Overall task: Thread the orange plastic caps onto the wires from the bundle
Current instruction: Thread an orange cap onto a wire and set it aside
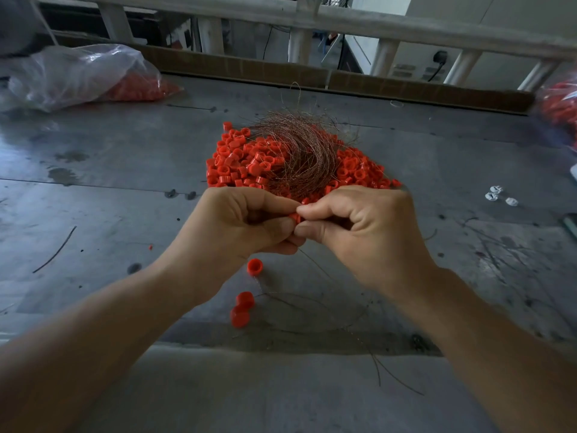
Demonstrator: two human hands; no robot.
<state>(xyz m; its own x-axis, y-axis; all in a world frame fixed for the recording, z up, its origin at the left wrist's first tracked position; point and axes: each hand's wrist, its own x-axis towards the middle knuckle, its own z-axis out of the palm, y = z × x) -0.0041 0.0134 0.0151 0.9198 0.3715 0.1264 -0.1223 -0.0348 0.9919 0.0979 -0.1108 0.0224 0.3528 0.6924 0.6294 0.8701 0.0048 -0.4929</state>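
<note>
1. Fingertips of left hand (246, 220) and right hand (359, 226) meet at centre frame, both pinching one orange cap (295, 217) between them; other fingers curled.
2. Wire at the pinch is too fine to see; probably under the right thumb.
3. Wire bundle (299, 157) lies on the cap pile (237, 164) just above the hands.
4. Risk: a bent wire tip misses the hole, or a slackened pinch drops the cap among loose caps (254, 266) below.

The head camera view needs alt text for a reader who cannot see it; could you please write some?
A left hand and right hand meet over a grey table, their fingers pinching one orange cap. Behind them, a wire bundle lies on a pile of caps; three loose caps lie nearer.
</note>
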